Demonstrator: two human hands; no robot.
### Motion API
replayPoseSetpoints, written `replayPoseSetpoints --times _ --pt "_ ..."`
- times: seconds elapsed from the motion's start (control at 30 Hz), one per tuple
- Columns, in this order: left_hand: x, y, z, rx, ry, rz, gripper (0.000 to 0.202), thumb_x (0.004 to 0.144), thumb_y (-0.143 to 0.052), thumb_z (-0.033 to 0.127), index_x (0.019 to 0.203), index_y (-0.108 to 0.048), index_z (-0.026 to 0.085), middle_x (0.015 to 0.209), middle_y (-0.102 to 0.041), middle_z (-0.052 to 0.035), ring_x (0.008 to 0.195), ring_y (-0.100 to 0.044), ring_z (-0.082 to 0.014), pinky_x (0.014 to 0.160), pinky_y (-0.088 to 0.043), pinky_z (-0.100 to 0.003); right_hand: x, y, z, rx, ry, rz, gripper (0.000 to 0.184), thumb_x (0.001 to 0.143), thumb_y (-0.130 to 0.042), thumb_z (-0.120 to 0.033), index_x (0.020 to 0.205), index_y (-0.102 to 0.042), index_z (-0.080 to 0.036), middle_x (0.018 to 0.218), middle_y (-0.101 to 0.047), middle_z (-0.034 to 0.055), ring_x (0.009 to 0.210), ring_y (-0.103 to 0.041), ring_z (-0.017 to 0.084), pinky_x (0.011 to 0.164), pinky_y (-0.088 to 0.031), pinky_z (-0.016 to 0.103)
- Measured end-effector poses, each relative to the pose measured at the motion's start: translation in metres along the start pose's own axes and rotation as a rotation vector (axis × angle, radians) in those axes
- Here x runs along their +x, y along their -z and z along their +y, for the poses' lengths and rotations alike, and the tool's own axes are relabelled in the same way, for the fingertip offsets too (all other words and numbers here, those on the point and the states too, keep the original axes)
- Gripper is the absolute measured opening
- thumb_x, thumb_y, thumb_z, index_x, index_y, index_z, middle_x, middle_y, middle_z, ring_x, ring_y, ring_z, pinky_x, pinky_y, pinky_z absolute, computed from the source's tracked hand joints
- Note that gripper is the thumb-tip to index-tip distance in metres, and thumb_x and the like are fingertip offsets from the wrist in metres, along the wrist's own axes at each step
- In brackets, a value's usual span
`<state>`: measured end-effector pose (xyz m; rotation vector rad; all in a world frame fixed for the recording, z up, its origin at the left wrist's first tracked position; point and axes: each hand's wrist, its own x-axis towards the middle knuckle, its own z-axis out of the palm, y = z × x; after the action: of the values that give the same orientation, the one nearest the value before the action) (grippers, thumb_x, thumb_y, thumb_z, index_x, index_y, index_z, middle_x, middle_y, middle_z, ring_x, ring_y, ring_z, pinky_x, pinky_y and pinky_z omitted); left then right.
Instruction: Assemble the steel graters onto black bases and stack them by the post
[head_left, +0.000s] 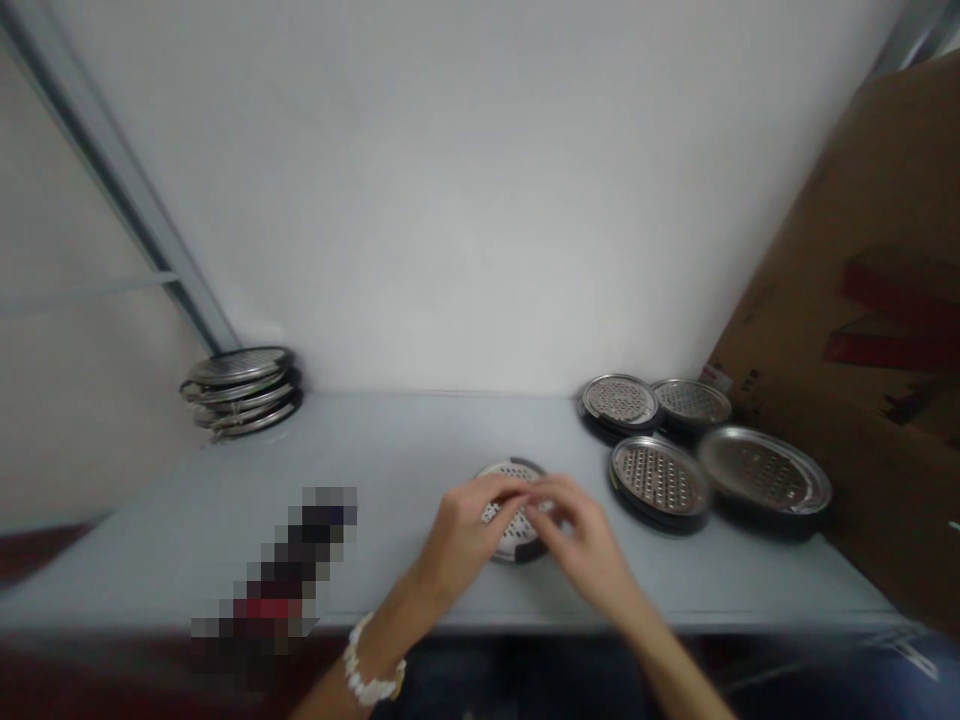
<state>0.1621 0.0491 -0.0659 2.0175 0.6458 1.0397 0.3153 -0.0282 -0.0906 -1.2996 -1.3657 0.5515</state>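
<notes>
A round metal grater plate point(513, 547) with a dark rim section lies flat on the table below my hands. My left hand point(471, 520), with a white bracelet on its wrist, has thumb and fingers pinched together over the plate. My right hand point(576, 530) meets it there, its fingertips also closed and touching the left ones. Whatever the fingers hold is too small or too hidden to make out. Both hands cover the middle of the plate.
Several similar grater plates stand in stacks point(660, 478) on the right, beside a cardboard box point(840, 380). Another stack point(244, 390) stands at the far left by a metal post. A pixelated patch covers part of the table's point(390, 450) left front. A white wall rises behind.
</notes>
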Motion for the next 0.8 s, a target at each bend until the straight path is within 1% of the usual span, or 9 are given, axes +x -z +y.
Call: replayPoseSetpoints --times 0.1,0.17,0.23,0.3,0.37,0.47,0.57,0.7,0.8 --pt "0.001 0.002 -0.004 0.044 0.066 -0.048 0.02 0.09 -0.067 0.028 0.108 -0.074 0.024 0.107 -0.077 -0.0076 0.096 -0.072 -0.0242 0.093 -0.056 -0.036 0.002 0.004 0.011 -0.074 -0.071 0.012 0.021 0.092 -0.06 -0.035 0.085 -0.072 -0.019 0.085 -0.073 0.0061 0.08 -0.067 0.021 0.074 -0.052 0.031" --pt "-0.002 0.003 -0.012 0.198 0.067 -0.172 0.047 0.082 -0.077 0.031 0.127 -0.065 0.023 0.127 -0.07 -0.0113 0.117 -0.066 -0.0298 0.106 -0.05 -0.045 0.004 0.009 0.022 -0.11 -0.094 0.112 0.025 0.092 -0.059 -0.039 0.085 -0.071 -0.018 0.085 -0.073 0.0074 0.082 -0.067 0.023 0.076 -0.052 0.033" --pt "-0.006 0.002 -0.024 0.414 0.029 -0.347 0.083 0.065 -0.09 0.037 0.139 -0.056 0.023 0.145 -0.057 -0.0155 0.137 -0.049 -0.0387 0.115 -0.038 -0.056 0.006 0.016 0.035 -0.129 -0.119 0.217 0.03 0.093 -0.057 -0.045 0.088 -0.069 -0.018 0.089 -0.072 0.0089 0.086 -0.066 0.025 0.077 -0.052 0.034" --pt "-0.012 -0.005 -0.038 0.6 -0.011 -0.478 0.102 0.053 -0.096 0.043 0.143 -0.052 0.024 0.153 -0.048 -0.0181 0.144 -0.037 -0.0452 0.117 -0.032 -0.063 0.007 0.022 0.047 -0.122 -0.165 0.246 0.035 0.091 -0.057 -0.052 0.087 -0.068 -0.018 0.09 -0.072 0.0088 0.089 -0.065 0.025 0.079 -0.052 0.035" --pt "-0.016 -0.015 -0.05 0.735 -0.034 -0.5 0.099 0.058 -0.094 0.044 0.144 -0.05 0.025 0.154 -0.046 -0.0185 0.144 -0.036 -0.0466 0.116 -0.03 -0.065 0.008 0.024 0.056 -0.097 -0.205 0.22 0.04 0.089 -0.058 -0.057 0.084 -0.067 -0.019 0.085 -0.071 0.007 0.086 -0.065 0.025 0.078 -0.053 0.036" --pt "-0.016 -0.027 -0.056 0.841 -0.008 -0.452 0.083 0.07 -0.087 0.038 0.144 -0.05 0.027 0.151 -0.049 -0.0183 0.141 -0.04 -0.0472 0.114 -0.031 -0.068 0.01 0.022 0.061 -0.067 -0.223 0.191 0.045 0.088 -0.057 -0.062 0.077 -0.064 -0.02 0.075 -0.069 0.0047 0.076 -0.065 0.024 0.072 -0.054 0.036" --pt "-0.01 -0.021 -0.043 0.707 0.004 -0.406 0.067 0.083 -0.075 0.035 0.145 -0.051 0.028 0.15 -0.052 -0.0157 0.14 -0.044 -0.0419 0.116 -0.034 -0.061 0.013 0.019 0.058 0.069 -0.208 0.247 0.045 0.091 -0.055 -0.064 0.08 -0.063 -0.02 0.088 -0.073 0.0084 0.087 -0.07 0.026 0.078 -0.057 0.039" --pt "-0.001 0.002 -0.019 0.209 0.018 -0.336 0.048 0.1 -0.051 0.036 0.147 -0.048 0.028 0.146 -0.058 -0.0089 0.134 -0.055 -0.026 0.115 -0.04 -0.04 0.013 0.02 0.046 0.357 -0.185 0.399 0.041 0.09 -0.061 -0.062 0.09 -0.065 -0.021 0.108 -0.074 0.0118 0.106 -0.07 0.028 0.085 -0.059 0.041" --pt "0.007 0.011 -0.018 -0.012 0.146 -0.176 0.043 0.103 -0.042 0.044 0.14 -0.055 0.025 0.13 -0.069 -0.0081 0.118 -0.065 -0.0237 0.104 -0.047 -0.035 0.012 0.017 0.04 0.271 -0.177 0.38 0.042 0.088 -0.063 -0.062 0.088 -0.067 -0.021 0.105 -0.074 0.0117 0.101 -0.071 0.028 0.088 -0.058 0.042"
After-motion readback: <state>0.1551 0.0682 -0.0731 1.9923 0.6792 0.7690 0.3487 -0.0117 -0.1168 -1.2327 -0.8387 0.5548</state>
